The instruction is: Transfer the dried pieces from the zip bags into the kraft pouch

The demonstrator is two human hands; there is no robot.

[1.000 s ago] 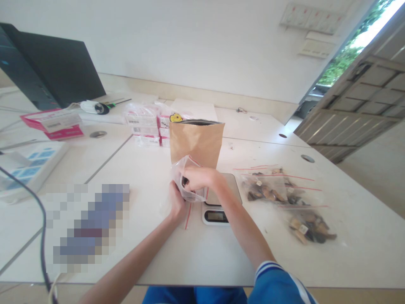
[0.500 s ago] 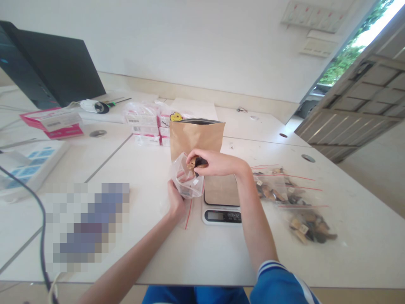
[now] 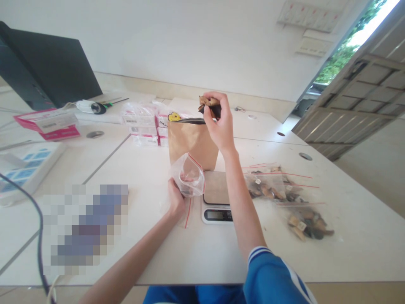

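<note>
Head cam view: fingers of the right hand (image 3: 221,126) are pinching a small bunch of brown and dark dried pieces (image 3: 216,110), curled most of the way in, thumb pressing from the front, a bit above centre frame. Left hand (image 3: 176,198), around mid-frame, is gripping a clear zip bag (image 3: 193,177) from its lower left side, mouth gaping; those fingertips are mostly hiding behind the plastic, so can't tell how tight. Brown pouch (image 3: 193,141) is standing upright just behind the bag, with the right hand hovering by its top right corner. Scale (image 3: 217,185) is sitting right of the bag, partly behind the forearm. More filled zip bags (image 3: 268,185) are lying at right, pink boxes (image 3: 142,122) are sitting upper left of centre.

My read: they're mid-transfer, portioning pieces between pouch and bag, direction not certain. Next move is probably calling for lining the pinch up with whichever mouth they're choosing, then loosening gently so nothing's spilling.
</note>
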